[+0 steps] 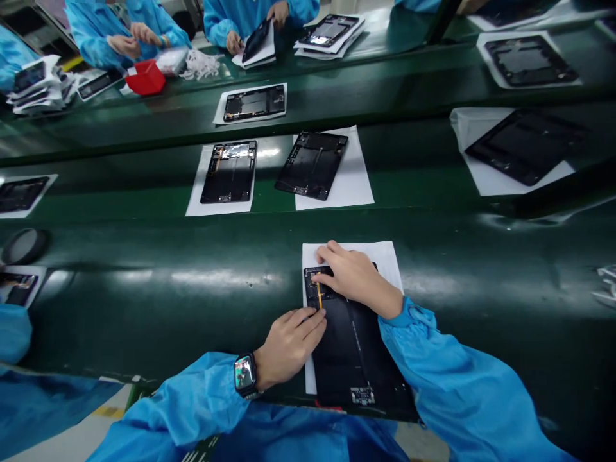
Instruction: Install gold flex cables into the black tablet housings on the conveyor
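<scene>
A black tablet housing [359, 359] with its inside facing up lies on a white sheet [387, 260], near the bench's front edge. An orange ribbon cable [319, 295] runs along its upper left part. My left hand [291, 343], with a watch on the wrist, rests its outstretched fingers at the housing's left edge, the tips by the cable's lower end. Over the top of the housing, my right hand [353, 276] has its thumb on the cable's upper end and its other fingers apart near the top edge. This hand hides the housing's upper right part.
Ahead on the green belt [269, 173] lie other open tablet housings [312, 163] on white sheets. A round black object [25, 246] sits at the left. Across the line, co-workers in blue sleeves handle parts near a red bin [145, 78]. A dark post [568, 186] slants in at the right.
</scene>
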The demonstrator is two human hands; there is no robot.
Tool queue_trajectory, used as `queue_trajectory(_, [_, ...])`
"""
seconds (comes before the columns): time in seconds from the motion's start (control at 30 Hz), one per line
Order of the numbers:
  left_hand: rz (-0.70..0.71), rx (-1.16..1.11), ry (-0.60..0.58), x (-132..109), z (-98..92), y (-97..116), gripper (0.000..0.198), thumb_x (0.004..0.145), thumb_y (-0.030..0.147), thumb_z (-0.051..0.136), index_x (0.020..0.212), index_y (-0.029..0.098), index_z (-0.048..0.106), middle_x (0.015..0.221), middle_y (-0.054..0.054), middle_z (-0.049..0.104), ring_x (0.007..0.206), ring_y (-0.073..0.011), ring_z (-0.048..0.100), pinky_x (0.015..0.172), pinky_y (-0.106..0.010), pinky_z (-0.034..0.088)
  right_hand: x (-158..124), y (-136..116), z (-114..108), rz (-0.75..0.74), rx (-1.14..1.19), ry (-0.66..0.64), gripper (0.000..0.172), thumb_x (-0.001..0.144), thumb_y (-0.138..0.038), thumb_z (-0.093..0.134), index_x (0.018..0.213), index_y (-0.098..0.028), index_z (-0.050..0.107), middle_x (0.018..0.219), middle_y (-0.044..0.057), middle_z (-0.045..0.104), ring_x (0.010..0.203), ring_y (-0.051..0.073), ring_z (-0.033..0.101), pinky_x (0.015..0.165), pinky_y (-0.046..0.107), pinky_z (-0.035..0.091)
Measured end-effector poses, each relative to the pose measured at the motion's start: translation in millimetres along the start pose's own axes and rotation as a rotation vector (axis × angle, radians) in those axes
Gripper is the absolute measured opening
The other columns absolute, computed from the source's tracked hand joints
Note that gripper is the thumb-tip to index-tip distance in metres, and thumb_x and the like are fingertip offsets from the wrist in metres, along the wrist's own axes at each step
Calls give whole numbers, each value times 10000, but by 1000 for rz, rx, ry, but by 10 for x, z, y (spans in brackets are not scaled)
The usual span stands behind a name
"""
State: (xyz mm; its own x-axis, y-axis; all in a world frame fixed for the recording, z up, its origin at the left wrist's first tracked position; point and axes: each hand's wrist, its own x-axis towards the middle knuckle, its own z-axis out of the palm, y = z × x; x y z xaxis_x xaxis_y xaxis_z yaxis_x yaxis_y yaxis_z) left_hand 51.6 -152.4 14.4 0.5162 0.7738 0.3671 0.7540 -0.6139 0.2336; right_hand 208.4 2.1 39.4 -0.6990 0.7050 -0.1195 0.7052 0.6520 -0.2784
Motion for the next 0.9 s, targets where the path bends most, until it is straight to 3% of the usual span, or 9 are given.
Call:
queue_trajectory(0.73, [9,21,-15,44,-7,13,198,957,115,489,1093,84,629,1173,-89,679,1054,-216,612,814,-332,540,-16,21,6,-6,-3,9,326,888,-461,669,1031,-209,518,1044,36,572,706,189,611,537,299,261])
queue_trajectory(0.9, [32,25,-84,79,-53,9,185,953,197,540,1068,87,634,1164,-96,679,1041,-224,618,796,-345,543,-20,-18,-10,6,-19,2,331,884,-462,671,1043,-206,533,1040,42,570,705,202,613,544,302,308])
